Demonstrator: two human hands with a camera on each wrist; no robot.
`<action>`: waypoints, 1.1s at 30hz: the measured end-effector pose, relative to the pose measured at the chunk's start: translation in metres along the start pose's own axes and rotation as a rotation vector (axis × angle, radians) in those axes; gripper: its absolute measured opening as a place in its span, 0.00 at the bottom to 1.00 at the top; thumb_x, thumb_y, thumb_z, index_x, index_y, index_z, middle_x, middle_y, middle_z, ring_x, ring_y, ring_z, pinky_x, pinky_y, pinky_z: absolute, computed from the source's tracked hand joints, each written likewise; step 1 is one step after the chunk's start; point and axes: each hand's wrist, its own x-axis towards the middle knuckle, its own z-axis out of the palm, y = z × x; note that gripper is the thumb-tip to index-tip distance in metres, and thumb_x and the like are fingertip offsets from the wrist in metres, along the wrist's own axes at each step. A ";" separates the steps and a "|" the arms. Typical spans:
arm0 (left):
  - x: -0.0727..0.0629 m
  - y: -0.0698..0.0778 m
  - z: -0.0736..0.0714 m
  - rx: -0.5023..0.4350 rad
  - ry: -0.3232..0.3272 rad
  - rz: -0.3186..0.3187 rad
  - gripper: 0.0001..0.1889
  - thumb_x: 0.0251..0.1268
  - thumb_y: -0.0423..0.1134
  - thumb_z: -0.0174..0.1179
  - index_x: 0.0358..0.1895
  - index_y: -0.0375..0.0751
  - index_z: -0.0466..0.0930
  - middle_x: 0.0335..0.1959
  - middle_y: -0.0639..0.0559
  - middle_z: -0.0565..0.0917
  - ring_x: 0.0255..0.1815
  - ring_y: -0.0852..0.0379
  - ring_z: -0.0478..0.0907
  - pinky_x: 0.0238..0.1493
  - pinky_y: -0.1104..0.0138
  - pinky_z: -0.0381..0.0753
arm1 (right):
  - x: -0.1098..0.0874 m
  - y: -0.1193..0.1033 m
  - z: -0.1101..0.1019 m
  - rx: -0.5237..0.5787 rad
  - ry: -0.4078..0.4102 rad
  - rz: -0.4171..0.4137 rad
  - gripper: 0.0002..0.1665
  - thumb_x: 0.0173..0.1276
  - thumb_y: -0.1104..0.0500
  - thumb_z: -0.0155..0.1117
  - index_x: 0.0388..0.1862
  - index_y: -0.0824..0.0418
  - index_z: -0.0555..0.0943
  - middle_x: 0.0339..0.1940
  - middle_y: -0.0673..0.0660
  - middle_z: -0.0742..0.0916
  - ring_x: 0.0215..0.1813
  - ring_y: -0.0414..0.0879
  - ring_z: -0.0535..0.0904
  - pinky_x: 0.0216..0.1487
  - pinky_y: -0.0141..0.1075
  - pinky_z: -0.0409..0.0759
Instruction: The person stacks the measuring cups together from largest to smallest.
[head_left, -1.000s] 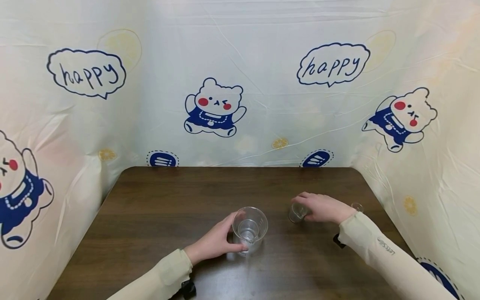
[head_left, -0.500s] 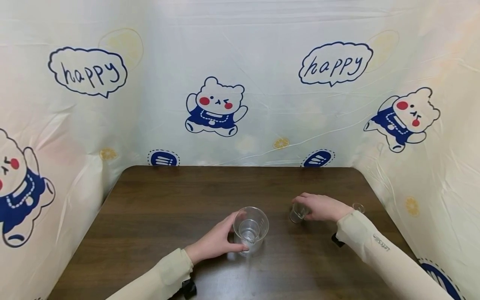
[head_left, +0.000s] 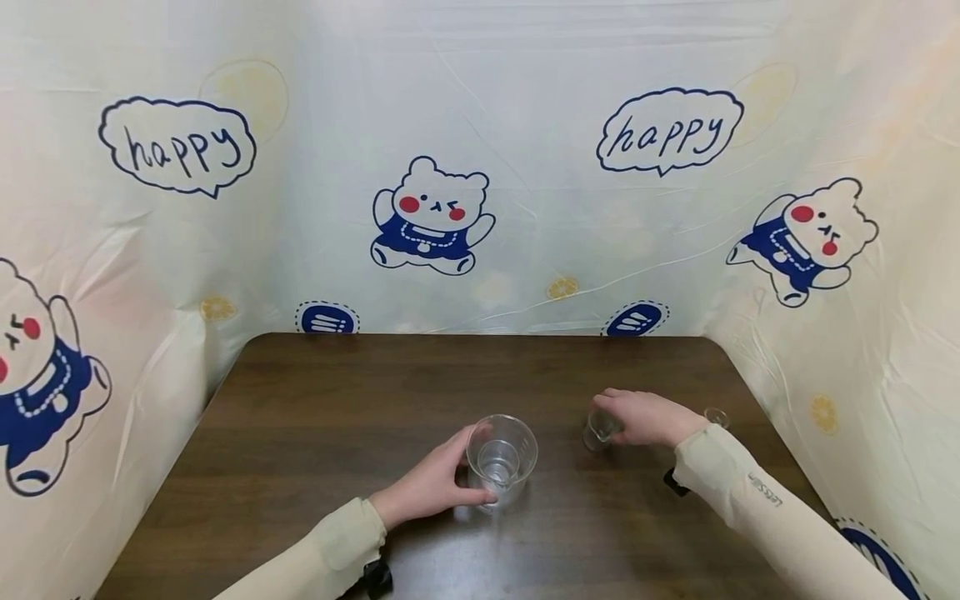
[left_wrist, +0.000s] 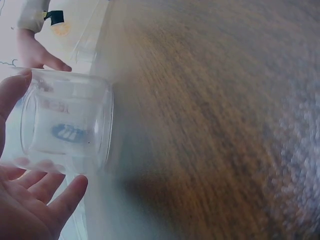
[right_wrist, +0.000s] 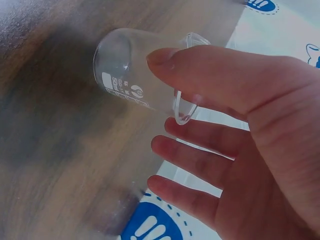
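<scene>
A small glass beaker (head_left: 597,432) with white printed markings is in the grip of the right hand (head_left: 645,418), towards the right edge of the bench (head_left: 360,383) and well in from its far edge. The thumb and forefinger pinch it near the rim, close together, while the other three fingers spread apart below; whether its base touches the bench cannot be told. Nearer the bench's middle stands a large glass beaker (head_left: 523,465), upright, with a smaller glass vessel (head_left: 498,460) inside it. The left hand (head_left: 429,485) holds the large beaker from its left side, thumb and fingers set wide around the wall. Beyond the right wrist, close to the right edge, another small glass (head_left: 717,415) is partly hidden by the pale sleeve (head_left: 757,492). A pale curtain (head_left: 540,75) printed with bears and the word "happy" surrounds the bench's far, left and right edges.
</scene>
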 end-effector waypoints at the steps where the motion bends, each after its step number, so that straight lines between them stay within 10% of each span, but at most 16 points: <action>1: 0.000 0.000 0.000 -0.002 -0.002 -0.002 0.49 0.57 0.52 0.79 0.78 0.43 0.62 0.72 0.47 0.75 0.69 0.51 0.74 0.69 0.57 0.75 | -0.001 -0.001 0.000 -0.005 -0.001 0.001 0.36 0.62 0.61 0.78 0.67 0.71 0.77 0.65 0.72 0.81 0.63 0.66 0.81 0.61 0.57 0.81; 33: 0.000 0.003 -0.001 -0.032 -0.016 -0.020 0.48 0.58 0.48 0.79 0.79 0.43 0.61 0.73 0.47 0.73 0.70 0.49 0.73 0.67 0.56 0.78 | -0.018 -0.046 -0.047 -0.143 0.089 -0.135 0.24 0.58 0.56 0.81 0.51 0.59 0.82 0.49 0.56 0.85 0.43 0.52 0.84 0.47 0.48 0.86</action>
